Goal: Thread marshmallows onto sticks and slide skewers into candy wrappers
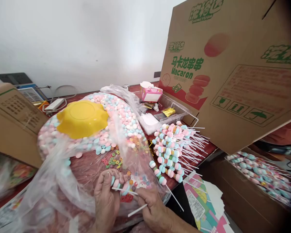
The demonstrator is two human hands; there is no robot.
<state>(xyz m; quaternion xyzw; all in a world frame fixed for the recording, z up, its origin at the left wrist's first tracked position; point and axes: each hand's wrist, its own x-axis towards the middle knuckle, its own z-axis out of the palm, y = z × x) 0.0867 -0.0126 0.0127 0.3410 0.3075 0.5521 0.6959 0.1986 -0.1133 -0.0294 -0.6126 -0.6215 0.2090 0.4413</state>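
My left hand (106, 197) is closed, thumb and fingers pinching pastel marshmallow candies (125, 187) in pink and blue, near the front of the plastic-covered table. Close beside it, my right hand (152, 205) is closed on a white stick (137, 210). Another length of white stick passes by the candies between the hands; how many candies are threaded on it, I cannot tell. Just beyond my hands lie small ring-shaped gummies (113, 160) in green, red and yellow. To the right is a stack of finished-looking candy skewers (169, 152), sticks pointing right.
A yellow wavy-edged bowl (82, 118) lies upside down on a heap of marshmallows (126, 115). Behind the skewers is a clear tray (184, 111) with white sticks and gold ties. A large carton (223, 81) stands right; another box (257, 194) holds more skewers below.
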